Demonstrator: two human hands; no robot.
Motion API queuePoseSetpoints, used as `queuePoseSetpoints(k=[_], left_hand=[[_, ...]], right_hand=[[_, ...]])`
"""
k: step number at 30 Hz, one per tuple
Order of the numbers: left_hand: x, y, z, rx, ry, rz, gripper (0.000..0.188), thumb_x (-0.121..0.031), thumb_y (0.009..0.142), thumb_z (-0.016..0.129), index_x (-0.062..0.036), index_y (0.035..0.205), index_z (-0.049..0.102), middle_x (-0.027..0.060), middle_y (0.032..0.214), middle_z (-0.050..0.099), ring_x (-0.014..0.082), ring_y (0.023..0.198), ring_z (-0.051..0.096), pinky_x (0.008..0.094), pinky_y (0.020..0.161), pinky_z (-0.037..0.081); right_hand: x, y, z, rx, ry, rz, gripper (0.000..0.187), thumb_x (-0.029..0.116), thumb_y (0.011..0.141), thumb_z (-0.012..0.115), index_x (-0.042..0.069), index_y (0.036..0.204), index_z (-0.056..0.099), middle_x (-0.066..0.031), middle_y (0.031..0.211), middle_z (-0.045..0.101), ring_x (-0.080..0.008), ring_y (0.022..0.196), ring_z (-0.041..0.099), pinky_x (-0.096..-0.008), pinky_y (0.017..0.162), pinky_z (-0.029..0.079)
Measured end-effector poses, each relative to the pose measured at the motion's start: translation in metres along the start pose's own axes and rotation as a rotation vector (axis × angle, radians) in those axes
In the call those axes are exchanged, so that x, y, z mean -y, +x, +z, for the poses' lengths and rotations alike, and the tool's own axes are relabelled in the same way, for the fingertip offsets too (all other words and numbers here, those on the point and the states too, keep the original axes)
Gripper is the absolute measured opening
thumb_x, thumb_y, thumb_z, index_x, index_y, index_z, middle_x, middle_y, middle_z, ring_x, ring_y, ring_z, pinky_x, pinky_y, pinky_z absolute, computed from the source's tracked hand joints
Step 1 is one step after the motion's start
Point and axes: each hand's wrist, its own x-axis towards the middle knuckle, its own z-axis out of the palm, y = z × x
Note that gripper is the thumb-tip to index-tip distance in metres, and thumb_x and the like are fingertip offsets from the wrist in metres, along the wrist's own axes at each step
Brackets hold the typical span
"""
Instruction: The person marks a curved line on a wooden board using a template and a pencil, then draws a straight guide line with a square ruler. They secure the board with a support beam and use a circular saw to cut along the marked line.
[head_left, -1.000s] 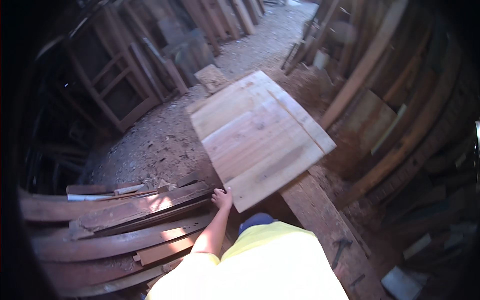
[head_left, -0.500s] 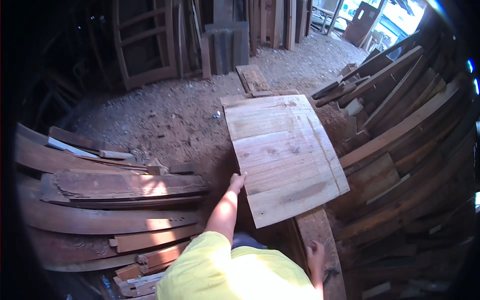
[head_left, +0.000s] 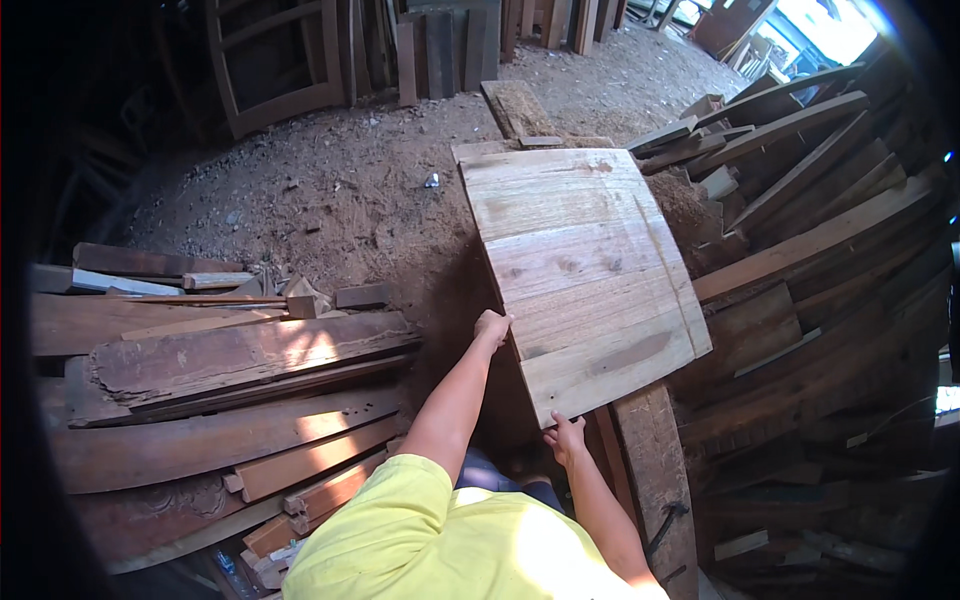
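Note:
A broad pale wooden panel (head_left: 590, 262), made of several joined boards, lies in front of me on a narrow wooden bench (head_left: 652, 450). A straight groove or line runs along the panel's right side, and dark knots mark its middle. My left hand (head_left: 492, 328) is closed round the panel's left edge, its fingers partly hidden beneath. At the near left corner, my right hand (head_left: 565, 438) grips the near edge, with fingertips showing at the top face. A dark metal hook-like piece (head_left: 667, 527) sits on the bench, close to my right forearm.
Stacked planks (head_left: 260, 355) rise at my left. More leaning boards (head_left: 820, 235) crowd the right side. Beyond the panel, a sawdust-covered board (head_left: 515, 108) rests near the dirt floor (head_left: 330, 200). A wooden frame (head_left: 275, 65) and upright boards (head_left: 440, 55) stand at the back.
My right hand has moved from above the bench up to the panel's near left corner and taken hold there. My left hand stays on the left edge. The view has shifted slightly.

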Motion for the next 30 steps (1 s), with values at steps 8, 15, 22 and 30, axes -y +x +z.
queuePoseSetpoints(k=[8, 15, 22, 30], left_hand=[[0.043, -0.059, -0.014, 0.257, -0.167, -0.033, 0.042, -0.046, 0.105, 0.068, -0.0097, 0.124, 0.06, 0.0101, 0.116, 0.07, 0.0231, 0.105, 0.068, 0.044, 0.092, 0.059], [0.082, -0.079, -0.025, 0.219, -0.152, -0.109, 0.054, -0.056, 0.11, 0.05, -0.0072, 0.131, 0.062, 0.0108, 0.114, 0.071, 0.0219, 0.096, 0.067, 0.0431, 0.084, 0.058], [0.061, -0.097, -0.014, 0.275, -0.253, -0.141, 0.078, -0.068, 0.111, 0.029, -0.0039, 0.152, 0.048, 0.0257, 0.148, 0.059, 0.0413, 0.137, 0.058, 0.0549, 0.11, 0.051], [0.057, -0.085, -0.008, 0.118, -0.301, -0.067, 0.077, -0.069, 0.107, 0.044, -0.0043, 0.148, 0.047, 0.0243, 0.142, 0.059, 0.039, 0.134, 0.059, 0.0565, 0.109, 0.05]], right_hand=[[-0.028, 0.034, -0.023, 0.053, 0.274, 0.195, 0.054, 0.031, 0.104, 0.073, 0.002, 0.144, 0.051, -0.0211, 0.134, 0.065, -0.0337, 0.116, 0.071, -0.0569, 0.114, 0.045], [-0.047, 0.023, -0.004, -0.033, 0.329, -0.127, 0.099, 0.022, 0.101, 0.077, 0.009, 0.168, 0.005, -0.0175, 0.127, 0.067, -0.03, 0.102, 0.074, -0.0523, 0.104, 0.052], [-0.064, 0.007, -0.006, -0.093, 0.457, -0.283, 0.102, 0.011, 0.101, 0.075, 0.01, 0.171, 0.0, -0.0159, 0.136, 0.062, -0.0251, 0.097, 0.07, -0.0412, 0.092, 0.061], [-0.144, -0.05, -0.075, -0.007, 0.364, -0.233, 0.085, 0.012, 0.102, 0.073, 0.006, 0.164, 0.015, -0.0202, 0.142, 0.06, -0.029, 0.118, 0.067, -0.0421, 0.098, 0.061]])
